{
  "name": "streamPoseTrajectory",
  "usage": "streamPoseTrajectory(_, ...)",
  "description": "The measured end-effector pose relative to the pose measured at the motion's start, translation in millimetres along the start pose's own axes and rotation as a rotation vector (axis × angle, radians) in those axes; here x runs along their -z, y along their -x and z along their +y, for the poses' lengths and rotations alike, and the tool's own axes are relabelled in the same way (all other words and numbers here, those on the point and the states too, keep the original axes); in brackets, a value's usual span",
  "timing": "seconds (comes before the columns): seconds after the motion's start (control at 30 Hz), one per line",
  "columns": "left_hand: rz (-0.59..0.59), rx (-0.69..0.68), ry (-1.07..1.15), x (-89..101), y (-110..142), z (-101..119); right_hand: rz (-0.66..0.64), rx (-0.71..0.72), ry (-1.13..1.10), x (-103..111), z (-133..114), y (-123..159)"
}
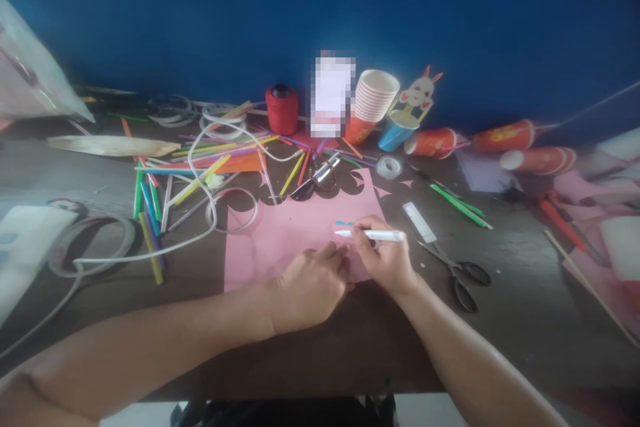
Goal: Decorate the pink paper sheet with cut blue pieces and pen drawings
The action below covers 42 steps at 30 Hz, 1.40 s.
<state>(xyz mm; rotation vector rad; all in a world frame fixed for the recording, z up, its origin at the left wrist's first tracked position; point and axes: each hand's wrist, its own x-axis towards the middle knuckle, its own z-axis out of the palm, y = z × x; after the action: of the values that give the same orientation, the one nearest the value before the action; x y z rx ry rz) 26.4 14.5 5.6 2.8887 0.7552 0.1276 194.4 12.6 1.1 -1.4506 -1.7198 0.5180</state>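
A sheet of pink paper with scalloped cut-outs along its far edge lies on the dark table. My left hand rests on the near part of the sheet, fingers curled and pressing it down; their tips are partly hidden. Between the thumb and fingers of my right hand is a white pen, held almost level just above the paper, its tip pointing left. Close to the tip shows a small blue shape on the sheet. Whether the pen touches the paper, I cannot tell.
Scissors with black handles lie to the right. Behind the paper are colored sticks, a red thread spool, stacked paper cups and a tape roll. A white cable loops across the left side.
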Motion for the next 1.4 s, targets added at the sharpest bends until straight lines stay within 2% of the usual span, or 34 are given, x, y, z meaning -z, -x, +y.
streamPoseTrajectory(0.17, 0.003, 0.049, 0.083, 3.5, -1.6, -3.8, 0.350, -0.087, -0.178, 12.5, 5.0, 1.4)
streamPoseTrajectory(0.3, 0.003, 0.114, 0.175, 6.1, -3.9, -8.6, 0.450, -0.124, -0.359, 14.4, 11.8, -0.9)
streamPoseTrajectory(0.5, 0.050, 0.129, 0.263, 3.5, -5.4, -13.3, 0.387, -0.118, -0.405, 15.4, 10.6, -0.8)
streamPoseTrajectory(0.8, 0.101, 0.132, 0.429, 4.3, -4.5, -18.2, 0.398, -0.101, -0.395, 17.1, 8.6, -2.0)
streamPoseTrajectory(0.93, 0.121, 0.134, 0.432, 2.9, -5.6, -20.9, 0.373, -0.115, -0.383, 15.5, 9.0, -1.3)
streamPoseTrajectory(1.07, 0.106, 0.146, 0.429, 2.5, -6.7, -21.9, 0.374, -0.148, -0.439, 10.9, 13.6, -1.7)
streamPoseTrajectory(1.2, 0.081, 0.157, 0.389, 5.5, -6.4, -20.7, 0.287, -0.189, -0.563, 4.8, 17.4, -4.5)
streamPoseTrajectory(1.3, 0.049, 0.149, 0.341, 7.5, -5.7, -20.7, 0.224, -0.184, -0.544, 3.7, 15.8, -5.9)
streamPoseTrajectory(1.4, 0.038, 0.148, 0.363, 7.2, -5.8, -23.1, 0.215, -0.179, -0.508, 4.5, 12.2, -5.2)
